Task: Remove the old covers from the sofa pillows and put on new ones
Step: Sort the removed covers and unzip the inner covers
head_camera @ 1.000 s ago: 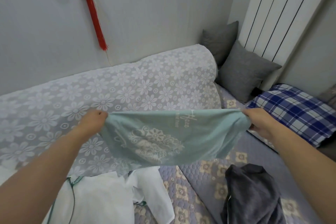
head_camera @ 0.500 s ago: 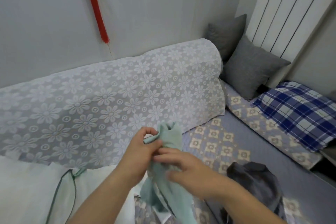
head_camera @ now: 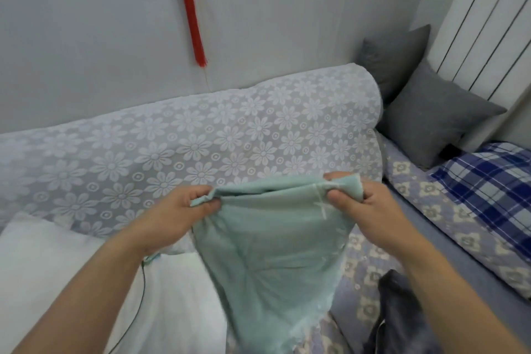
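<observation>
Mint-green cloth cover [head_camera: 275, 256], limp, top edge bunched between both hands.

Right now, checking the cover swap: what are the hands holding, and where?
Both the left hand and right hand pinch the green pillow cover at its top edge.

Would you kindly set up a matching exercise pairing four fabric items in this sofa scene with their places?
Items:
1. green pillow cover
2. plaid pillow
3. red tassel
4. white pillow insert

Places:
A. hanging on the wall
B. at far right on the seat
C. held up by both hands
D. lower left, under the left arm

Pairs: 1-C, 2-B, 3-A, 4-D
</observation>
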Tool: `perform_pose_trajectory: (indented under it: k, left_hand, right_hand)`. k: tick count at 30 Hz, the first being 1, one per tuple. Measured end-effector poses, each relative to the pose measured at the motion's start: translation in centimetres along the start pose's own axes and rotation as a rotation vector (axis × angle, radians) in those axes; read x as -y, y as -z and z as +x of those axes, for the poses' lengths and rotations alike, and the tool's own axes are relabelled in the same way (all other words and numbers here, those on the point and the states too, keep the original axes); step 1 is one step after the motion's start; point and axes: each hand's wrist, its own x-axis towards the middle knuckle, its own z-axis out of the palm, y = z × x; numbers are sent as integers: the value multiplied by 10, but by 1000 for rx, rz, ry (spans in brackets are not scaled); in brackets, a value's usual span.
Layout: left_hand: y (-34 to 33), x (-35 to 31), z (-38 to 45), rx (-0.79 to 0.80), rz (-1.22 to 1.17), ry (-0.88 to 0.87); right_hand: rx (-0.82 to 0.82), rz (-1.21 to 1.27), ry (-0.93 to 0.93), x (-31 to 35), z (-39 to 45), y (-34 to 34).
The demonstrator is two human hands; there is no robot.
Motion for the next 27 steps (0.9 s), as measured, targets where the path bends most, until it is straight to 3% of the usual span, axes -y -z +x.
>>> perform_pose_trajectory:
  k: [2, 4, 6, 9, 11, 13, 15, 17, 20, 22, 24, 25, 27]
  left_hand:
    - [7, 13, 4, -95, 227, -1]
    - [6, 16, 4, -111, 309, -31]
    - [7, -5, -1, -128, 157, -83]
    - [14, -61, 11, -218, -264, -140]
    - [18, -100, 36, -213, -571, -106]
    - [7, -118, 50, -46, -822, -23]
    - [-10, -86, 48, 87, -985, 116]
    - [-36, -31, 22, 139, -1115, 358]
    - [-94, 44, -18, 215, -1197, 645]
    - [-122, 73, -31, 226, -996, 753]
    - [-133, 93, -31, 254, -954, 876]
    - [-131, 98, -28, 243, -940, 878]
    - [-118, 93, -18, 238, -940, 751]
  right_hand:
    - [165, -359, 89, 14, 4, 3]
    - [149, -407, 59, 27, 5, 6]
    - [61, -290, 37, 50, 1, 16]
    - [-85, -53, 19, 96, 6, 29]
    - [-195, 285, -45, 116, 41, 45]
    - [-40, 644, -79, 124, 69, 61]
    - [192, 789, -153, 85, 70, 66]
    - [363, 808, -406, 11, 29, 56]
    - [334, 647, -776, -81, -40, 20]
    - [238, 536, -899, -113, -64, -3]
    - [115, 568, -1097, -131, -71, -16]
    - [94, 577, -1155, -133, -70, -17]
    - [109, 584, -1093, -117, -57, -11]
